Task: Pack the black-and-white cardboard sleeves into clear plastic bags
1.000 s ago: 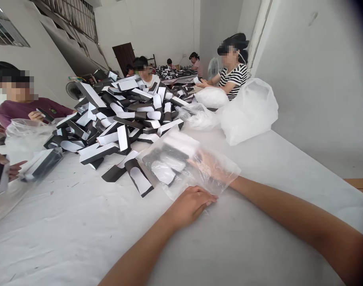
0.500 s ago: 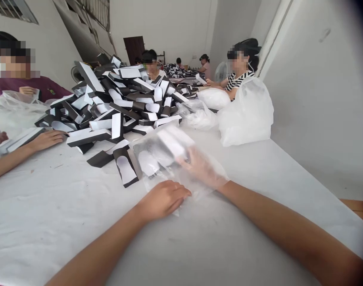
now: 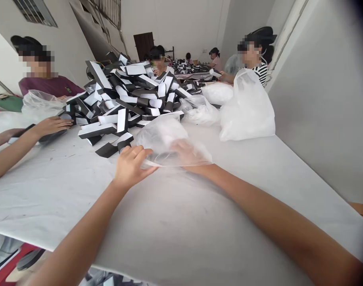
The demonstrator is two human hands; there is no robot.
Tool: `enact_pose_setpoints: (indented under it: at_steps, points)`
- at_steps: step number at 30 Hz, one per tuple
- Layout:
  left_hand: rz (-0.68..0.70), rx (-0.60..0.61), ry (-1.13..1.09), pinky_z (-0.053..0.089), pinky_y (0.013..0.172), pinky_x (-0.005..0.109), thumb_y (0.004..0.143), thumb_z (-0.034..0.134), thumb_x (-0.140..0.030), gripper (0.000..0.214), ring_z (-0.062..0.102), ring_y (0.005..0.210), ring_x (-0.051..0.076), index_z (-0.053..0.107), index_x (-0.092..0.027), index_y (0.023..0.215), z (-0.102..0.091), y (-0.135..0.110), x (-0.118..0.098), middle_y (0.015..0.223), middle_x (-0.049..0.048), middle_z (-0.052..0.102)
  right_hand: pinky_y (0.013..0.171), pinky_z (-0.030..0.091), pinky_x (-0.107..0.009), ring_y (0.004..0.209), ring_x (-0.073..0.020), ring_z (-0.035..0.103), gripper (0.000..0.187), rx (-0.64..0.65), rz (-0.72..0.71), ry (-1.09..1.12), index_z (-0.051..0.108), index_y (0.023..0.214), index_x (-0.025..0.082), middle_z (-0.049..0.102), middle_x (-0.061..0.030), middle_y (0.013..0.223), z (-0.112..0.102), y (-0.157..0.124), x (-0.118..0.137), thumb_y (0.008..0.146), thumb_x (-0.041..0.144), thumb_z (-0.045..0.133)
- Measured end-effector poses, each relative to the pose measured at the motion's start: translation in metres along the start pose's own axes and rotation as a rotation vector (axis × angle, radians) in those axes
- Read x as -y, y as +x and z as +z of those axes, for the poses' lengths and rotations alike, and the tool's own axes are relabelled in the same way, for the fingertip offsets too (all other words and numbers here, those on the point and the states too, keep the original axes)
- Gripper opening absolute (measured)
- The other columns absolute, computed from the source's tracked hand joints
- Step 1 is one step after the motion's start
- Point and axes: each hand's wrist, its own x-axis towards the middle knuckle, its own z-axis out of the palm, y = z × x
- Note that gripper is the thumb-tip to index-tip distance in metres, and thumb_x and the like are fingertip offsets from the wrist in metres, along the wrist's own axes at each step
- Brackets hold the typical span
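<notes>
A clear plastic bag lies on the white-covered table in front of me, its mouth facing me. My left hand pinches the left side of the bag's mouth between thumb and fingers. My right hand reaches inside the bag and shows blurred through the film. Something white is in the bag just beyond the right fingers, but its shape is smeared, and whether the fingers grip it is unclear. Against the bag's left side lie black-and-white folded card pieces.
A tall heap of black-and-white card boxes rises behind the bag. White plastic bags stand at the right rear. A co-worker's hand rests near the heap at left. Other people sit around the table.
My left hand has moved left and away from me to the bag's edge. The bag's mouth has lifted around my right hand, which stays inside. The view has shifted slightly.
</notes>
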Motion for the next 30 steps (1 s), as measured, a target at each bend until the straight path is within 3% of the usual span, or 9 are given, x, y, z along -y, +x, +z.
enact_pose_setpoints:
  at_steps: [4,6,8,10,13,17,21,25,30]
  points:
    - [-0.354,0.12,-0.07,0.043,0.068,0.033,0.087,0.047,-0.029,0.023,0.056,0.073,0.02,0.067,-0.021,0.095,-0.002,0.018,0.011,0.086,0.0056,0.058,0.116,0.025,-0.042,0.144,-0.0283,0.021,0.083,0.126,0.022,0.087,0.019,0.152,0.033,0.023,-0.0021,0.159,-0.001,-0.004,-0.005,0.081,0.042,0.06]
    - [-0.559,0.204,-0.195,0.045,0.068,0.032,0.083,0.052,-0.027,0.026,0.057,0.078,0.02,0.064,-0.022,0.104,0.001,0.029,0.016,0.099,0.006,0.058,0.115,0.027,-0.044,0.147,-0.0292,0.014,0.091,0.187,0.102,0.132,0.008,0.153,0.039,0.013,0.0009,0.161,-0.002,-0.005,-0.007,0.079,0.047,0.062]
    - [-0.646,0.25,-0.242,0.047,0.071,0.032,0.077,0.06,-0.025,0.035,0.057,0.085,0.021,0.06,-0.022,0.112,0.006,0.039,0.021,0.107,0.007,0.056,0.116,0.025,-0.045,0.148,-0.0309,0.007,0.097,0.225,0.131,0.156,0.005,0.153,0.04,0.008,0.0018,0.162,-0.003,-0.007,-0.007,0.076,0.05,0.064]
    - [-0.592,0.201,-0.146,0.046,0.077,0.035,0.075,0.061,-0.018,0.037,0.056,0.095,0.025,0.059,-0.021,0.112,0.015,0.045,0.023,0.108,0.0087,0.056,0.116,0.024,-0.046,0.148,-0.0318,0.005,0.1,0.241,0.136,0.172,0.005,0.153,0.04,0.009,0.0006,0.162,-0.004,-0.007,-0.006,0.075,0.053,0.066]
    - [-0.377,0.104,0.075,0.041,0.083,0.04,0.077,0.046,-0.002,0.033,0.056,0.095,0.027,0.06,-0.02,0.1,0.033,0.05,0.021,0.097,0.0091,0.061,0.116,0.025,-0.045,0.148,-0.0294,0.008,0.088,0.162,0.065,0.207,0.011,0.153,0.038,0.015,-0.0003,0.161,-0.003,-0.008,-0.004,0.082,0.051,0.06]
    - [-0.195,0.033,0.155,0.038,0.081,0.041,0.077,0.036,0.006,0.039,0.06,0.082,0.025,0.06,-0.021,0.093,0.05,0.05,0.008,0.081,0.0063,0.066,0.11,0.034,-0.042,0.134,-0.0246,0.04,0.054,-0.042,-0.04,0.295,0.032,0.148,0.024,0.047,-0.0089,0.143,0.005,-0.005,-0.008,0.095,0.034,0.038]
    - [0.002,-0.048,0.045,0.04,0.091,0.041,0.088,0.042,-0.008,0.023,0.063,0.087,0.023,0.057,-0.02,0.1,0.049,0.038,-0.023,0.09,0.0054,0.069,0.092,0.046,-0.037,0.102,-0.0218,0.061,0.044,-0.236,0.007,0.346,0.053,0.128,0.02,0.066,-0.0079,0.108,0.006,0.003,-0.014,0.09,0.015,0.03]
    - [0.201,0.155,-0.13,0.046,0.091,0.038,0.091,0.039,-0.011,0.023,0.062,0.1,0.023,0.057,-0.017,0.105,0.046,0.019,-0.056,0.104,0.0077,0.069,0.079,0.047,-0.031,0.086,-0.0207,0.063,0.038,-0.249,0.095,0.223,0.063,0.11,0.018,0.067,-0.0079,0.1,-0.009,0.014,-0.013,0.089,0.014,0.032]
    - [0.047,0.439,-0.117,0.047,0.094,0.042,0.095,0.042,-0.023,0.031,0.058,0.112,0.028,0.055,-0.011,0.121,0.061,0.006,-0.07,0.126,0.0146,0.061,0.081,0.044,-0.031,0.096,-0.0245,0.061,0.029,-0.122,0.255,0.017,0.064,0.107,0.015,0.068,-0.0116,0.104,-0.028,0.043,-0.004,0.09,0.03,0.047]
